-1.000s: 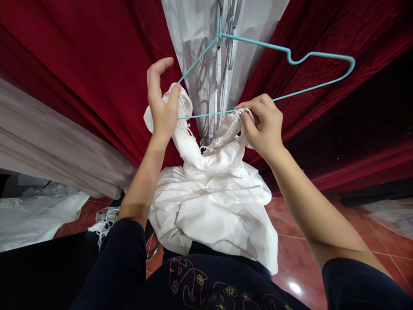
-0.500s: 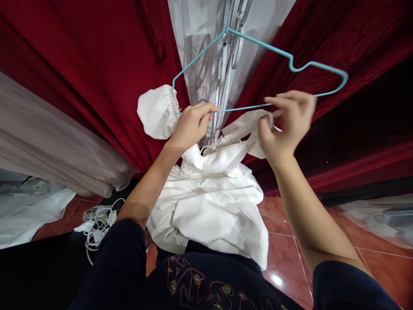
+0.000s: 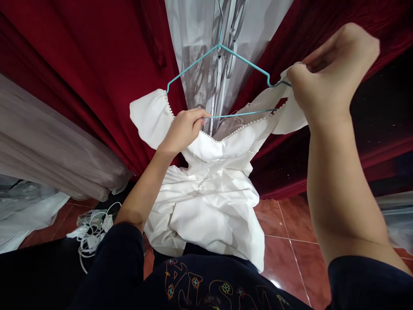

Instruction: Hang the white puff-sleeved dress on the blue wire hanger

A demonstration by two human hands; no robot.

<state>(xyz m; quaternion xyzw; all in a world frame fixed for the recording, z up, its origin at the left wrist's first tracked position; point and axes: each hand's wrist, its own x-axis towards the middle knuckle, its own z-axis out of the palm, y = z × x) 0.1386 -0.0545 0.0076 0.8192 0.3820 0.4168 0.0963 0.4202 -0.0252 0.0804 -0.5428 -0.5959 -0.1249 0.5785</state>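
A white dress [image 3: 222,150] with pearl beading along its neckline hangs from a light-blue wire hanger [image 3: 242,57]. Its left sleeve [image 3: 149,113] sits over the hanger's left end. My left hand [image 3: 185,129] is closed around the hanger's bottom bar, left of the middle. At the right end, my right hand [image 3: 335,71] pinches the dress's right sleeve [image 3: 292,114], which now covers that end of the hanger. The fingertips of my right hand are partly hidden behind the hand. The skirt drapes down in front of my body.
Dark red curtains [image 3: 90,64] hang on both sides, with white fabric and a pale metal frame [image 3: 222,82] between them. Tangled white cables [image 3: 92,239] lie at lower left by a black surface [image 3: 38,271]. Red tiles [image 3: 287,254] cover the floor.
My right hand has moved up and right, drawing the right sleeve over the hanger's end. The bodice is now spread wider. My left hand keeps its hold on the bar.
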